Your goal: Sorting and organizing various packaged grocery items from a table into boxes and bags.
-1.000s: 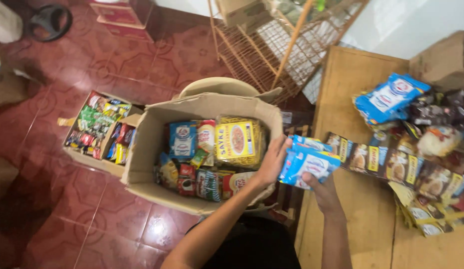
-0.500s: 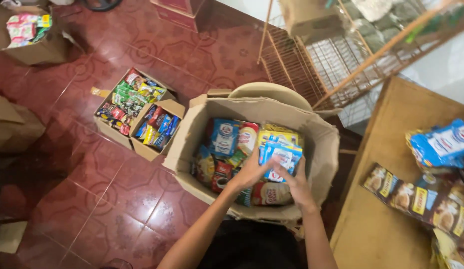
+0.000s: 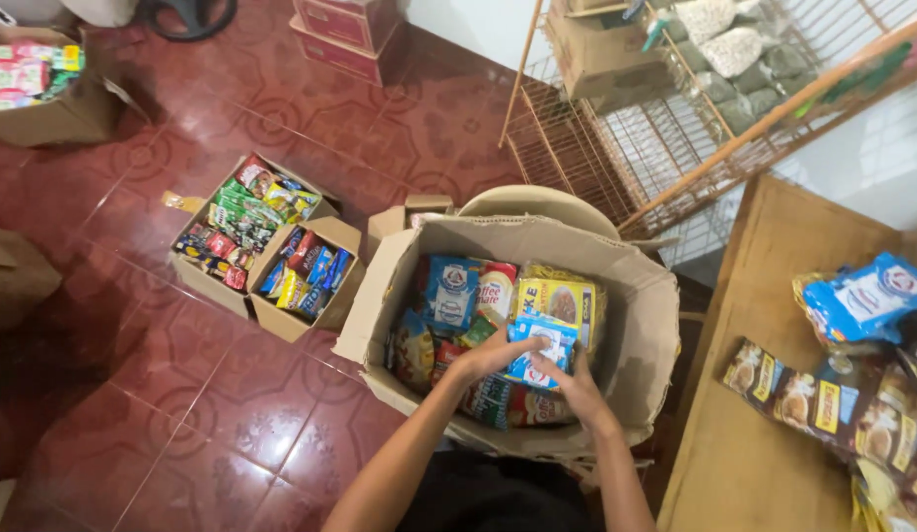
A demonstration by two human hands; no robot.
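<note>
Gripping 1 blue packet [image 3: 539, 353] with our left hand [image 3: 495, 352] and right hand [image 3: 579, 386], fingers curled shut around it, we hold it inside the cardboard box [image 3: 644, 325] among other packets.

Your way in is from above: big cardboard box [image 3: 636, 325] open-topped, flaps splayed. Inside packed tight with packets; your hands [image 3: 498, 353] and blue packet [image 3: 539, 353] fill the near middle. Wooden table [image 3: 764, 433] crowds right. Wire rack [image 3: 616, 138] blocks behind. Red tile floor [image 3: 182, 394] lies bare on your left.
</note>
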